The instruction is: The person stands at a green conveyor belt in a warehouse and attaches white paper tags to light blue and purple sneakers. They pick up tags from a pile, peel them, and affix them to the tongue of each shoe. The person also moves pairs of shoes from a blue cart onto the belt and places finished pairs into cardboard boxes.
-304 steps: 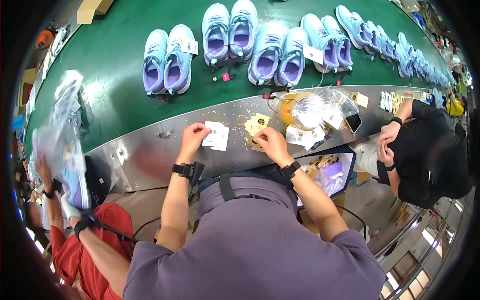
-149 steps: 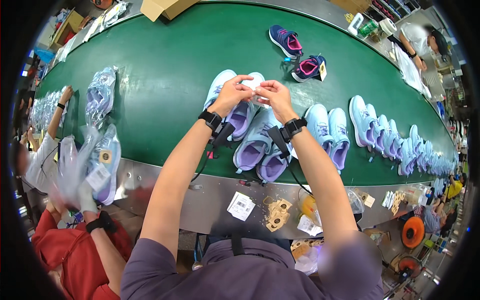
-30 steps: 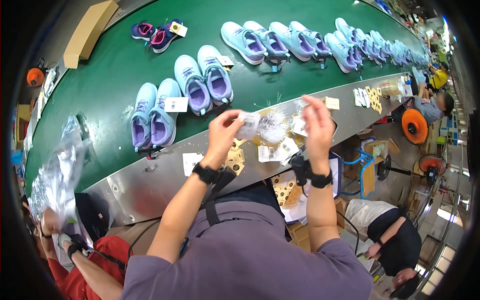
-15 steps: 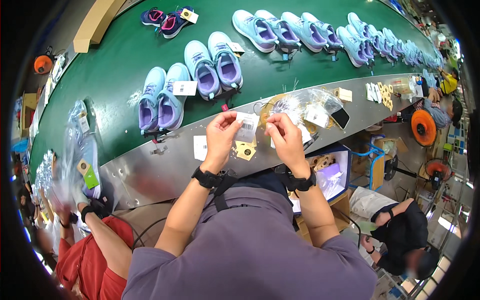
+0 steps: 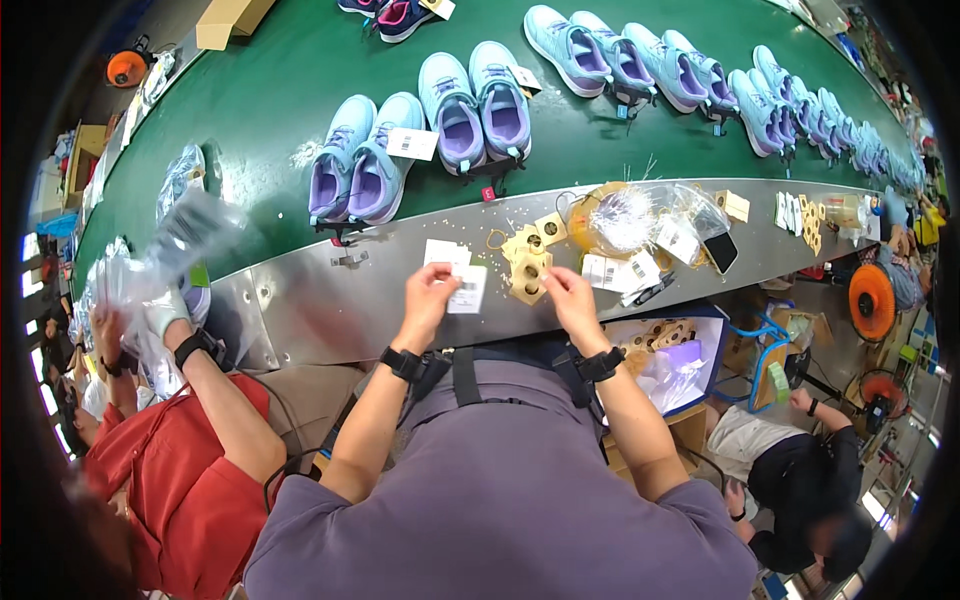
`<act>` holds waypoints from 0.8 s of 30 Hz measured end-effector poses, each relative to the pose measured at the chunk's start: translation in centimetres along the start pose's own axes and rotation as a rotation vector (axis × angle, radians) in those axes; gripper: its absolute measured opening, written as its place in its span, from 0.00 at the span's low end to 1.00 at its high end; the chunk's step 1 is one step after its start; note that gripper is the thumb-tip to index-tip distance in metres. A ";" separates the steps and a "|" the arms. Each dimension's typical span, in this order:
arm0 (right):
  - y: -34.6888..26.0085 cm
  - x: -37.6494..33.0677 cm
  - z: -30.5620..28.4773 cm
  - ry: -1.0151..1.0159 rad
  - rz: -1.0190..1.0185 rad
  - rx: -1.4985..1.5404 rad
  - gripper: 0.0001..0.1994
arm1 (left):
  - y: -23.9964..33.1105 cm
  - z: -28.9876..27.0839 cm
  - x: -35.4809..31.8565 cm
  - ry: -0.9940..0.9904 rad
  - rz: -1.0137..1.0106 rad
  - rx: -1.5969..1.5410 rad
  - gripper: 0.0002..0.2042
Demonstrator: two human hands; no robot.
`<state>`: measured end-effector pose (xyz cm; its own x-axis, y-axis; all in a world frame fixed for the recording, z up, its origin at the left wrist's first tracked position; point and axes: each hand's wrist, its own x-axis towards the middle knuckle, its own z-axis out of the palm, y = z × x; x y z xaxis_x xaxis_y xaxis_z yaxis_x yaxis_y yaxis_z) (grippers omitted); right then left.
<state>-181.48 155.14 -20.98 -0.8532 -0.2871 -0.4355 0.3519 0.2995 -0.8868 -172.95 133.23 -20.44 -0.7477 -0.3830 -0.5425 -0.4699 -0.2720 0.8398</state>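
Observation:
Pinched by its edge, a white printed tag (image 5: 467, 293) is in my left hand (image 5: 427, 295), over the metal ledge. My right hand (image 5: 571, 298) has thumb and forefinger closed at the edge of a tan card tag (image 5: 527, 278) with dark round marks. Behind these lie more tan tags (image 5: 549, 228) and another white tag (image 5: 447, 251). Beyond the ledge stands a pair of light blue sneakers (image 5: 368, 165) with lilac linings and a white tag. A second such pair (image 5: 476, 115) stands to its right.
Right of my hands lie a bundle of clear plastic fasteners (image 5: 620, 217), white tags (image 5: 620, 272) and a phone (image 5: 721, 252). More blue sneakers (image 5: 670, 65) line the green belt (image 5: 270, 110). A co-worker in red (image 5: 190, 470) handles clear bags at left. An open box (image 5: 665, 360) sits below the ledge.
My left hand has lowered with the white tag. My right hand has come down to a tan tag and pinches it. The whole view has shifted; the co-worker's plastic bag has moved.

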 end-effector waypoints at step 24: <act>0.4 -18.3 -2.1 0.922 -0.355 0.013 0.03 | 3.9 16.6 -9.1 -1.289 0.091 0.430 0.25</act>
<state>-166.55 162.45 -12.99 -0.8742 0.4643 0.1420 0.0172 0.3219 -0.9466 -175.76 150.32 -11.81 -0.5756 0.7693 -0.2772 -0.3262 0.0948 0.9405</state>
